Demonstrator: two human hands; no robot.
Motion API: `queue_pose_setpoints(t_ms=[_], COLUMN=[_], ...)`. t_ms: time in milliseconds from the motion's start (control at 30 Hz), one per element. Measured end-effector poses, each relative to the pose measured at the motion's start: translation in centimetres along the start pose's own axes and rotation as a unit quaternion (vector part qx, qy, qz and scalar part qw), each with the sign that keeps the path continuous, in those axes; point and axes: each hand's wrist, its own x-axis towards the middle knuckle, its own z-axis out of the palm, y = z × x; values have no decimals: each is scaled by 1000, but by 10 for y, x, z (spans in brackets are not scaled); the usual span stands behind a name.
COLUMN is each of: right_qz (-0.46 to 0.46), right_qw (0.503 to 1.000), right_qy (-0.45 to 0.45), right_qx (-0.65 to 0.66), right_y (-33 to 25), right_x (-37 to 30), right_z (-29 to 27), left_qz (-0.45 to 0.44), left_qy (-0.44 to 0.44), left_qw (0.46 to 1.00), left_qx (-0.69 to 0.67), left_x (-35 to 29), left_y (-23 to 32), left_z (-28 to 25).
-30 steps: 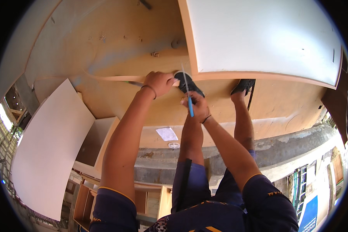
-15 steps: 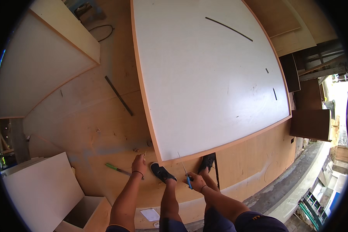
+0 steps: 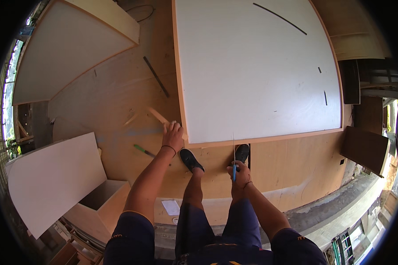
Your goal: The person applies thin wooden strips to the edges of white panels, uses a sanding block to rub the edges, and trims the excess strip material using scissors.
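My left hand (image 3: 174,136) is closed round a light wood-coloured strip (image 3: 158,116), just off the near left corner of the large white panel (image 3: 261,79). The strip sticks out to the upper left of my fingers and looks slightly blurred. In my right hand (image 3: 240,170) is a blue-handled tool (image 3: 234,172) with a long thin metal blade. Its blade points away from me, and its tip overlaps the panel's near orange edge in the picture. I cannot tell whether it touches the panel or which exact tool it is.
A green-handled tool (image 3: 142,149) lies on the wooden floor left of my shoes (image 3: 192,160). Dark strips lie on the panel and on the floor (image 3: 156,77). A white board (image 3: 59,176) leans by an open wooden box (image 3: 115,201). Another large panel (image 3: 75,48) stands at the far left.
My left hand has moved away from me to the panel's near left corner and now holds the strip. The blue-handled tool has turned to point straighter ahead. The whole view has shifted.
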Motion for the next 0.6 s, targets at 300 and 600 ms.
queue_pose_setpoints(t_ms=[300,600], right_qz=[0,20], right_qw=[999,993], right_qy=[14,69], right_qx=[-36,-91], right_y=[82,85], right_x=[-23,-47], right_z=[-35,-108], left_qz=[-44,-150], left_qy=[-101,-197], left_qw=[993,955], left_qx=[-33,-162], left_x=[-10,-73], left_y=[31,43], left_z=[1,56])
